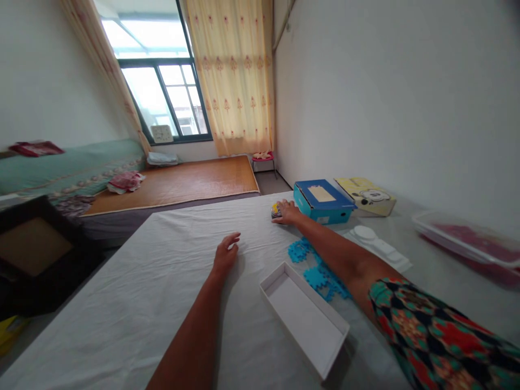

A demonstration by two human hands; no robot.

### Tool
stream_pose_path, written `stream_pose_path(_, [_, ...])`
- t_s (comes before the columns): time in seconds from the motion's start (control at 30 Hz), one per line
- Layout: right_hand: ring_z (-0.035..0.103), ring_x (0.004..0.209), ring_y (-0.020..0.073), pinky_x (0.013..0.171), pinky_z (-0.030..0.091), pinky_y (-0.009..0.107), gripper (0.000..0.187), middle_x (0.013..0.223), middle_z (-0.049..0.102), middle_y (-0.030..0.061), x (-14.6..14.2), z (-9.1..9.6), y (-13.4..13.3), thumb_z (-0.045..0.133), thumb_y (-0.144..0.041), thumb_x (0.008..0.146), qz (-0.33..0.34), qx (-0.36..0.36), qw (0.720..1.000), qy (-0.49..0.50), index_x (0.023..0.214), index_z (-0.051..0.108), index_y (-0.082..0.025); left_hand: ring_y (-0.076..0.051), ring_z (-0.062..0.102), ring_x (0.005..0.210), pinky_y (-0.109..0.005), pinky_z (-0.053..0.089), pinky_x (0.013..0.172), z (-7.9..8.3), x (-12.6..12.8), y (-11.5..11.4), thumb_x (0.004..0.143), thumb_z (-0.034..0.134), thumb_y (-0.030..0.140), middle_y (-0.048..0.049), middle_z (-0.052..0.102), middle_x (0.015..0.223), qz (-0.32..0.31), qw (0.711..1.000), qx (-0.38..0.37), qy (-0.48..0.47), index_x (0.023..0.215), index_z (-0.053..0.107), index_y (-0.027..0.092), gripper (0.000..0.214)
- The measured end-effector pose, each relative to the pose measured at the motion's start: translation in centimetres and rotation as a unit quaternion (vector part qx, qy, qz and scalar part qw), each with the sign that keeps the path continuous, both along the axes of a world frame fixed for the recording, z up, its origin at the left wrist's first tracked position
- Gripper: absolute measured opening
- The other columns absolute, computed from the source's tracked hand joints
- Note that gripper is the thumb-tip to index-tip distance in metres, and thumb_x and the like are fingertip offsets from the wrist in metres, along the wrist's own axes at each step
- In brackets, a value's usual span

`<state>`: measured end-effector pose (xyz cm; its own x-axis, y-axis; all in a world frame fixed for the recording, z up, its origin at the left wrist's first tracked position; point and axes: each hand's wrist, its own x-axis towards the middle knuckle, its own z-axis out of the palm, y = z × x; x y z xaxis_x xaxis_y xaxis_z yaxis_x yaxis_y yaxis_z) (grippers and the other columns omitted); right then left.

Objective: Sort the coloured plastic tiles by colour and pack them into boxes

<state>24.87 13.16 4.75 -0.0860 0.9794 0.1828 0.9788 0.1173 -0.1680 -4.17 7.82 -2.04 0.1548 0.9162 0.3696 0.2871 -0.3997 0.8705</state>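
Note:
At the far side of the white-covered table [134, 292], my right hand [289, 213] is wrapped round a small patterned container with yellow on it [275, 209]; its exact kind is partly hidden by the fingers. My left hand [226, 253] hovers at or just over the cloth, its thumb and fingers apart and holding nothing. Under my right forearm lie several blue gear-shaped plastic pieces [317, 276]. Nearer to me, a shallow white box [304, 319] stands with its open side up and nothing in it.
Beyond my right hand stand a blue box [325, 200] and a yellow cartoon box [368, 196]. A white plastic piece [377, 246] and a clear lidded container [467, 244] sit by the wall. A dark chair [40, 254] is at left, a bed [195, 179] behind.

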Motion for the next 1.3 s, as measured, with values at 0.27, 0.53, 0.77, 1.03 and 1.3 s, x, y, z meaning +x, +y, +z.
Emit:
stream_pose_path(0.27, [0.054, 0.121, 0.027, 0.105, 0.038, 0.041, 0.061, 0.13, 0.061, 0.0071, 7.9, 5.3, -11.7, 0.034, -0.065, 0.091, 0.181, -0.033, 0.971, 0.15, 0.129, 0.06, -0.024, -0.022, 0.067, 0.089, -0.029, 0.053, 0.065, 5.6, 2.7, -3.5, 0.082, 0.053, 0.053, -0.012, 0.069, 0.109, -0.191, 0.97, -0.11, 0.1, 0.112, 0.065, 0.015, 0.05])
stream_pose_path(0.53, [0.023, 0.142, 0.0395, 0.112, 0.025, 0.05, 0.117, 0.156, 0.025, 0.0156, 12.0, -1.8, -18.4, 0.068, -0.076, 0.059, 0.06, -0.138, 0.987, 0.058, 0.153, 0.024, -0.021, -0.019, 0.065, 0.082, -0.028, 0.049, 0.075, 9.4, 6.5, -7.7, 0.078, 0.06, 0.047, -0.0073, 0.072, 0.101, -0.285, 0.865, -0.027, 0.412, 0.118, 0.067, 0.02, 0.048])
stream_pose_path(0.77, [0.031, 0.138, 0.0382, 0.11, 0.026, 0.05, 0.095, 0.154, 0.031, 0.0111, 9.3, -2.6, -16.4, 0.075, -0.057, 0.064, 0.033, -0.143, 0.989, 0.013, 0.147, 0.037, -0.032, -0.016, 0.066, 0.077, -0.028, 0.05, 0.074, 7.5, 6.1, -7.9, 0.08, 0.053, 0.022, -0.0055, 0.072, 0.098, -0.143, 0.921, 0.042, 0.36, 0.102, 0.073, 0.022, 0.03])
stream_pose_path(1.03, [0.054, 0.118, 0.0329, 0.099, 0.041, 0.039, 0.077, 0.14, 0.048, 0.0127, 9.4, -3.4, -16.8, 0.073, -0.041, 0.066, -0.006, -0.049, 0.999, -0.002, 0.138, 0.051, -0.025, -0.017, 0.064, 0.089, -0.022, 0.051, 0.057, 3.5, 5.8, -8.4, 0.084, 0.053, 0.028, -0.0084, 0.068, 0.102, -0.046, 0.99, 0.085, 0.101, 0.099, 0.072, 0.019, 0.025])
stream_pose_path(1.3, [0.06, 0.106, 0.0269, 0.089, 0.049, 0.035, 0.068, 0.13, 0.053, 0.011, 10.3, -4.4, -17.2, 0.072, -0.033, 0.067, -0.039, 0.054, 0.995, 0.078, 0.131, 0.054, -0.023, -0.017, 0.062, 0.094, -0.019, 0.051, 0.056, 2.0, 6.4, -8.9, 0.084, 0.052, 0.022, -0.008, 0.067, 0.104, -0.066, 0.99, 0.08, 0.095, 0.101, 0.071, 0.02, 0.025])
